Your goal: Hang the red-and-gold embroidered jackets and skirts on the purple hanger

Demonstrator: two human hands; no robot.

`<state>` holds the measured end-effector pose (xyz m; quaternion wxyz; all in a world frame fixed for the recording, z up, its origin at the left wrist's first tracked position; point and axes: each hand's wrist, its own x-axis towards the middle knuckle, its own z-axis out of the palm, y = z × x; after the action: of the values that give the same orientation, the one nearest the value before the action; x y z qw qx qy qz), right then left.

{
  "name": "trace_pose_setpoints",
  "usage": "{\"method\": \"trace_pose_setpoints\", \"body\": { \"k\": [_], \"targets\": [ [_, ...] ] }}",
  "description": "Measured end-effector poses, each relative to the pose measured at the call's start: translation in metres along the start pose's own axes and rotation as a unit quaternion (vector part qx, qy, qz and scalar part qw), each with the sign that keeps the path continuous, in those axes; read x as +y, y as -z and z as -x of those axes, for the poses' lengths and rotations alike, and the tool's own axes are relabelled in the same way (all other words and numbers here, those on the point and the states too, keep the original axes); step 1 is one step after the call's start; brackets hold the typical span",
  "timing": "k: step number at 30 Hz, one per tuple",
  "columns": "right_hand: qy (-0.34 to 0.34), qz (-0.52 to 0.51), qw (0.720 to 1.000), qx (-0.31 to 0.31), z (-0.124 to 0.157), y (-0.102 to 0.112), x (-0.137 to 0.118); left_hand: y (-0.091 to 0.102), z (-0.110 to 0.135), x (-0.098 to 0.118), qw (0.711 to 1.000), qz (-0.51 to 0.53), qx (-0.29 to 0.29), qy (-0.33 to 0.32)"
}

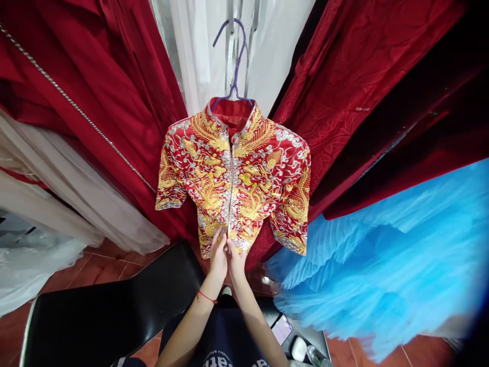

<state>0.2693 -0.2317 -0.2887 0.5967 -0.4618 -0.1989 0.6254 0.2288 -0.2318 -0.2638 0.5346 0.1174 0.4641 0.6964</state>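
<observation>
A short-sleeved red jacket (250, 178) with gold and silver embroidery hangs in front of me on a purple wire hanger (240, 66). Its stand collar is parted at the top, while the front edges meet lower down. At the lower end of the front opening, my left hand (218, 252) pinches the jacket's edge with its fingers closed. Right beside it, my right hand (236, 257) is closed on the other edge, the two hands touching. Whatever fastener lies between the fingertips is hidden.
Red gowns (133, 76) hang at both sides, white fabric behind. A blue tulle skirt (382, 255) spreads at right. A black padded bench (114, 306) stands at lower left. A phone (281, 330), a white case (298, 349) and a clear bottle (317, 357) lie at lower right.
</observation>
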Motion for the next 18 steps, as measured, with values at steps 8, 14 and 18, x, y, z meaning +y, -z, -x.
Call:
{"method": "trace_pose_setpoints", "body": {
  "k": [8, 14, 18],
  "targets": [
    [-0.012, -0.042, 0.999, 0.005, -0.001, -0.004, -0.004, -0.004, 0.004, 0.002, 0.999, 0.025, 0.031, 0.035],
    [-0.016, -0.073, 0.997, 0.007, 0.001, -0.016, -0.006, 0.003, 0.003, 0.008, 1.000, -0.007, 0.009, 0.007],
    [-0.003, -0.070, 0.998, 0.002, 0.000, -0.031, -0.008, 0.017, -0.004, 0.011, 0.994, -0.087, 0.009, -0.062]
  ]
}}
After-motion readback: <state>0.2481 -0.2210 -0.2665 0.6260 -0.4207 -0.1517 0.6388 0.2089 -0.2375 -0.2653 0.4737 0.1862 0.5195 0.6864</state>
